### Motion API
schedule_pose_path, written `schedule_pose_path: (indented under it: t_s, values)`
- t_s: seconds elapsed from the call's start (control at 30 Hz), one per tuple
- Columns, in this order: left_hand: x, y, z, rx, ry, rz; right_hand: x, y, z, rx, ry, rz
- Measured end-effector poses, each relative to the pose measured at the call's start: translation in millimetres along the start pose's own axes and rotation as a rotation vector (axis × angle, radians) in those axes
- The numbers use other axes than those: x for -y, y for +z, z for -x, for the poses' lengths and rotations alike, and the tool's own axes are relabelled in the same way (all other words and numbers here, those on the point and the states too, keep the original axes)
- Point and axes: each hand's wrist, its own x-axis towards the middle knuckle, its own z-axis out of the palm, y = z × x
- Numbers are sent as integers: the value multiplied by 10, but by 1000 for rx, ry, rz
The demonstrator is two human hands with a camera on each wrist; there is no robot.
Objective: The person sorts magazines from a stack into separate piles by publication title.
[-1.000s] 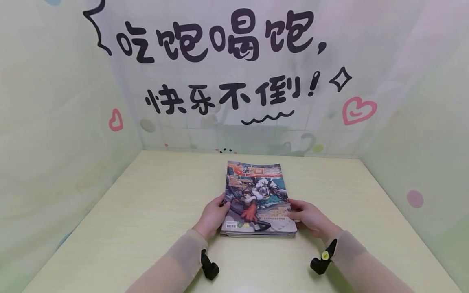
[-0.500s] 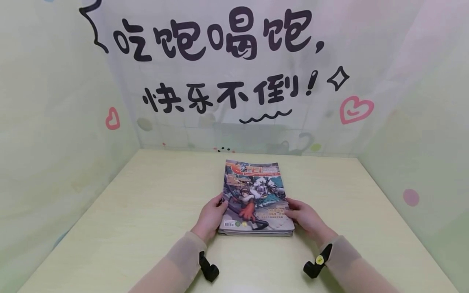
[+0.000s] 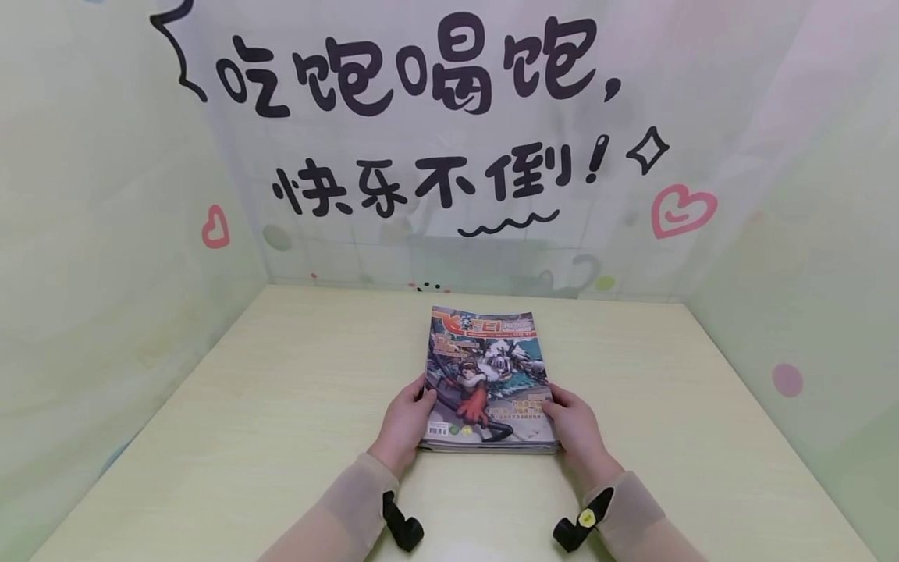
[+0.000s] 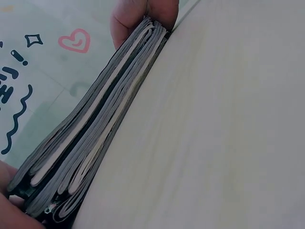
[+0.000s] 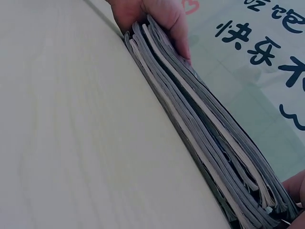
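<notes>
A stack of several magazines (image 3: pixel 486 375) lies in the middle of the head view, its top cover a colourful cartoon with a red-gloved figure. My left hand (image 3: pixel 403 425) holds the stack's left side, thumb at the cover's edge. On the opposite side my right hand (image 3: pixel 577 433) grips it, its thumb over the cover's edge. The left wrist view shows the layered page edges (image 4: pixel 102 114) from the near end, with folded spines at the lower left. Both hands also frame the page edges (image 5: pixel 195 119) in the right wrist view. Fingers under the stack are mostly hidden.
The pale wooden table (image 3: pixel 302 367) spreads around the stack. A printed cloth backdrop (image 3: pixel 449 257) with large black characters and pink hearts closes off the back and sides. A black wrist strap mount (image 3: pixel 402 524) hangs below each cuff.
My right hand and forearm have swung inward to the left, closer along the stack's side. The magazines' near edges look more even. My left hand has barely moved.
</notes>
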Motion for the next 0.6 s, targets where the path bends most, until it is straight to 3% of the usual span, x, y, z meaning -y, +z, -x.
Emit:
schedule_pose_path:
  t_s: [0.33,0.6]
  values:
    - [12,18,9,-10,9,-3,-27,28,15,-9,-40,11]
    - [-2,20,23,-50,6,-15,-33,38,31,-32,-26,39]
